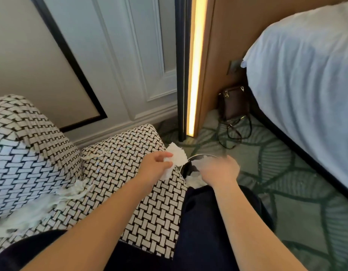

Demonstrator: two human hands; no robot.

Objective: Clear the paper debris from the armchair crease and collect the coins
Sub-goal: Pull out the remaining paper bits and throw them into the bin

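Paper by the bin
Your left hand pinches the paper in its fingers, just beside the bin. Your right hand is over the bin; I cannot tell how its fingers are.

- A single view, from a camera worn on the person's head.
- It faces forward and steeply down, so the person's own forearms and dark lap rise from the bottom edge.
- The lens is wide: the wall panels and the lit strip lean apart toward the top.
- The forearms are nearest to the camera. The left hand, gripping paper, and the right hand sit about mid-frame at arm's reach.
- The armchair fills the lower left and the bin lies just below centre.
- The bed runs along the right, with carpet below it.
- The handbag by the strip lies farther off.
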